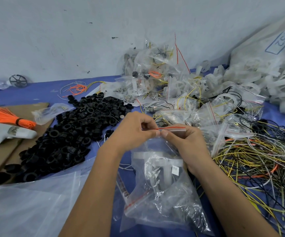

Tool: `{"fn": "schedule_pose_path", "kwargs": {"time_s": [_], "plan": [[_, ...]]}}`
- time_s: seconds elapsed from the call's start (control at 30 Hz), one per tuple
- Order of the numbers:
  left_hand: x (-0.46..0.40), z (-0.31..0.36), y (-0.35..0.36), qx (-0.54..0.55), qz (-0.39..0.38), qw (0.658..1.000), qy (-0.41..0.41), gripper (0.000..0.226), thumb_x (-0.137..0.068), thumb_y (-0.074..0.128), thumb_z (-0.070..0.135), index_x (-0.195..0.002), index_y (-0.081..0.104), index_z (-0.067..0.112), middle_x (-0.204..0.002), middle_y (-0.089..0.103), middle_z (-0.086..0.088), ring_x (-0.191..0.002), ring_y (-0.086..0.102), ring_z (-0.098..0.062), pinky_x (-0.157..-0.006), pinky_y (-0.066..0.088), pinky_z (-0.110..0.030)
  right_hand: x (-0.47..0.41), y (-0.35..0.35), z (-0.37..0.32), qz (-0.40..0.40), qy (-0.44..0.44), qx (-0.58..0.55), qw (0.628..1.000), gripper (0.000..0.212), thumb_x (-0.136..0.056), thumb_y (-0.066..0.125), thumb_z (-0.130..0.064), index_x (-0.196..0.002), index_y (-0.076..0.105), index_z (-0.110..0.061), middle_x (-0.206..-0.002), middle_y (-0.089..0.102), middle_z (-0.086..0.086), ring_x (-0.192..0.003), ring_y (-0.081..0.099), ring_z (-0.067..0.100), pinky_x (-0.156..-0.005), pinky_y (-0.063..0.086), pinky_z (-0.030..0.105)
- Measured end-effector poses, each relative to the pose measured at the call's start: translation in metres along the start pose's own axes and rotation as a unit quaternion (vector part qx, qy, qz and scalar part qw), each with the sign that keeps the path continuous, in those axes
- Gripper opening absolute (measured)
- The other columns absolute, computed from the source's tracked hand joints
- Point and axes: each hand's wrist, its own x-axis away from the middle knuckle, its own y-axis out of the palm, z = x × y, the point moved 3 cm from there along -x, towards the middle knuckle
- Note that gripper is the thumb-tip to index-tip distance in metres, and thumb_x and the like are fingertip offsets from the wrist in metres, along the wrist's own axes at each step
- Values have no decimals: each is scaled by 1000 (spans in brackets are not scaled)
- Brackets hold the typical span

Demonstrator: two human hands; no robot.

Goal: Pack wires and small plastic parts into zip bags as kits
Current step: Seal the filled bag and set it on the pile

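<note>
A clear zip bag [157, 166] with a red seal line hangs between both hands above the blue table. White plastic parts and thin wires show through it. My left hand [134, 129] pinches the bag's top strip at its left end. My right hand [184, 141] pinches the same strip just to the right, thumb tips nearly touching. The red line runs rightward past my right fingers. Below the held bag lies another clear zip bag [164, 207] with a red line.
A heap of black plastic rings [73, 134] lies left. Tangled yellow, white and black wires [258, 159] spread right. Filled bags [164, 86] and white plastic parts [241, 82] pile up behind. An orange tie bundle [8, 118] and a white controller [4, 134] rest on cardboard.
</note>
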Motion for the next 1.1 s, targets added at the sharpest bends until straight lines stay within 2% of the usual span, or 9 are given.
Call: {"fn": "schedule_pose_path", "kwargs": {"time_s": [0.13,0.33,0.53,0.67,0.77,0.87,0.97,1.03,1.1], "plan": [[5,-8,-11,-12,9,1000,-19,10,-84,83,14,-77,77,14,-64,68,9,-60,56,-6,-62,46,-21,0,-1,1,17,14,-9,1000,4,-87,75,-7,-88,79,-8,-86,76,23,-73,62,26,-69,48,41],[5,-7,-10,-23,19,999,-12,11,-84,83,11,-76,76,14,-66,67,8,-61,56,-7,-64,46,-22,-2,-1,4,26,22,-8,999,4,-88,76,-8,-89,80,-10,-90,73,28,-77,61,31,-72,48,47],[8,-21,-18,39,25,998,-49,15,-85,81,7,-75,75,17,-76,74,-11,-68,63,-14,-73,52,-33,-2,-2,7,42,38,-30,998,2,-86,78,-10,-88,79,-11,-89,72,29,-75,58,29,-71,47,46],[10,-26,-18,24,27,998,-55,12,-88,77,7,-78,75,13,-79,74,-12,-71,66,-20,-77,56,-40,-2,-2,7,46,42,-23,998,2,-86,78,-11,-88,80,-12,-88,74,26,-74,60,29,-70,50,47],[8,-24,-15,28,28,998,-47,9,-88,78,8,-80,75,12,-77,73,-10,-69,62,-11,-71,52,-29,-1,-2,6,55,49,-32,997,2,-86,78,-11,-85,80,-12,-89,72,29,-74,59,31,-74,50,52],[10,-27,-20,55,45,996,-58,9,-86,81,13,-80,76,15,-73,72,-1,-68,63,-6,-66,50,-17,-1,-3,4,63,57,-32,996,3,-86,77,-11,-85,80,-11,-86,74,25,-73,60,30,-71,52,46],[16,-36,-30,84,55,991,-87,9,-89,79,14,-83,75,8,-77,73,-15,-68,65,-14,-66,54,-25,0,-3,3,73,72,-35,994,5,-86,78,-12,-82,80,-13,-77,75,15,-72,61,29,-62,54,34],[20,-43,-37,110,70,986,-103,8,-91,76,8,-84,74,3,-79,73,-21,-69,65,-21,-67,56,-28,1,-4,3,78,83,-47,992,4,-86,78,-12,-82,80,-13,-76,74,13,-74,62,31,-66,54,35],[24,-48,-41,124,76,983,-111,7,-91,73,4,-84,73,2,-73,72,-16,-67,65,-20,-64,56,-24,1,-4,2,82,86,-51,992,4,-85,78,-12,-82,80,-14,-77,74,13,-76,63,31,-72,54,42]]}}
